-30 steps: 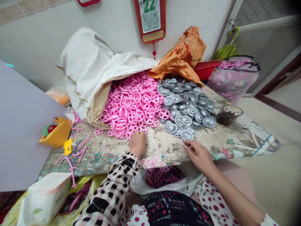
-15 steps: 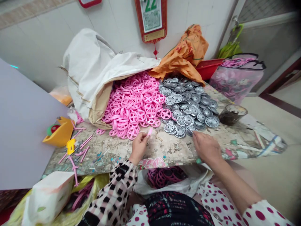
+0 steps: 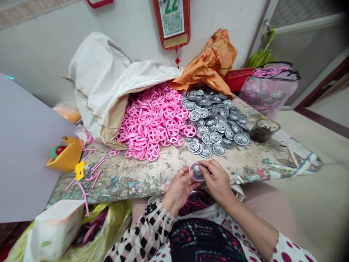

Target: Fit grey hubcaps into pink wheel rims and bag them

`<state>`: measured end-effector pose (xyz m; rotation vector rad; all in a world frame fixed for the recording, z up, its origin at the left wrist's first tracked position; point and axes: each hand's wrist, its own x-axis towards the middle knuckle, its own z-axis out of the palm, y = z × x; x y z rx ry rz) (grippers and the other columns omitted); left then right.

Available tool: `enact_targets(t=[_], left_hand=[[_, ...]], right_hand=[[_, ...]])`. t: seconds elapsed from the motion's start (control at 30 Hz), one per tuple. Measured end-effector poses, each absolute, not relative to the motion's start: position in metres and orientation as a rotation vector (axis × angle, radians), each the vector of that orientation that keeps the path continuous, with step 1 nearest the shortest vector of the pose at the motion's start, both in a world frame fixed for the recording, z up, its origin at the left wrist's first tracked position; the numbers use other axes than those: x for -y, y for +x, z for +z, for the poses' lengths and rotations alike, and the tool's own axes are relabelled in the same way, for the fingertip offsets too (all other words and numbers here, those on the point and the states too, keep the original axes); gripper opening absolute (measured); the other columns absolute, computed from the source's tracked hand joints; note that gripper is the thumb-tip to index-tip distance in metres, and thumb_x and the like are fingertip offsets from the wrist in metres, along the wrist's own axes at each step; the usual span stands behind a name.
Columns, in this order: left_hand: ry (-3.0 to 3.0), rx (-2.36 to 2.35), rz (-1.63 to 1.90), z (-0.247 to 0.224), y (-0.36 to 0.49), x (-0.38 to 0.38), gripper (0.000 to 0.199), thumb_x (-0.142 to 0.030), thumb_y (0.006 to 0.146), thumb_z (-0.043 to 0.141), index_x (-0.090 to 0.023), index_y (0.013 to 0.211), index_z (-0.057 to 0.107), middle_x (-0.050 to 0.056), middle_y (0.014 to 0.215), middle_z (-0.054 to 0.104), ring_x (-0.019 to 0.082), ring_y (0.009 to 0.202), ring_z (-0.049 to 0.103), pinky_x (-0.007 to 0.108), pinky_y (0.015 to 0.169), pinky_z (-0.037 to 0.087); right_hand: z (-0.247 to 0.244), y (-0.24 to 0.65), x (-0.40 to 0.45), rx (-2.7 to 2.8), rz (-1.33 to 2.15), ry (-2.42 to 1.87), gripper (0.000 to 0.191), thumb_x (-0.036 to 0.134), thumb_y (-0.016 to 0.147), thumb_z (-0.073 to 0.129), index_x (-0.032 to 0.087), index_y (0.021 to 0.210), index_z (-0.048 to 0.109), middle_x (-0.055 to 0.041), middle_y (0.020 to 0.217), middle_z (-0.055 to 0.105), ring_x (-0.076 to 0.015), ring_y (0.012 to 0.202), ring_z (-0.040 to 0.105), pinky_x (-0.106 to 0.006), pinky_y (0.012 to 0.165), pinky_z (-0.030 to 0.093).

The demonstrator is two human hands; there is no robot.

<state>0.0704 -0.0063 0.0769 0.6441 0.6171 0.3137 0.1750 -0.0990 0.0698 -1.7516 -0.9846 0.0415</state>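
Observation:
My left hand (image 3: 179, 187) and my right hand (image 3: 218, 181) meet at the table's front edge. Between them is a small toy wheel: a silver disc (image 3: 198, 172) set against a pink ring, whose rim shows at the upper left. The left fingers grip the pink ring from the left and below. My right thumb and fingers press on the silver disc from the right. Behind them lies a heap of pink spoked rings (image 3: 152, 120), spilling from a white sack (image 3: 95, 76). To its right spreads a pile of silver discs (image 3: 215, 125).
A dark glass cup (image 3: 264, 130) stands at the table's right. Pink rods (image 3: 97, 179) and a yellow container (image 3: 67, 158) lie at left. An orange bag (image 3: 215, 60) covers the back. Below the edge, an open bag (image 3: 195, 203) holds pink-and-dark wheels.
Both hands have drawn together towards me. The left brought a pink ring and the right a silver disc from the pile's front; the two pieces are now together.

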Motion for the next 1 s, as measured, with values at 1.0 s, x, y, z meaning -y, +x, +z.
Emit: enact_targets(t=[1.0], left_hand=[[1.101,-0.665,0.334,0.067,0.074,0.026,0.038,-0.031,0.066,0.076,-0.018,0.095,0.055,-0.001,0.085,0.062,0.009,0.070,0.057,0.018,0.057,0.048]], right_hand=[[0.040,0.167,0.116,0.289,0.888,-1.184,0.040,0.051,0.068,0.071,0.023,0.091,0.052,0.0033,0.072,0.058,-0.0121,0.060,0.053,-0.026,0.057,0.046]])
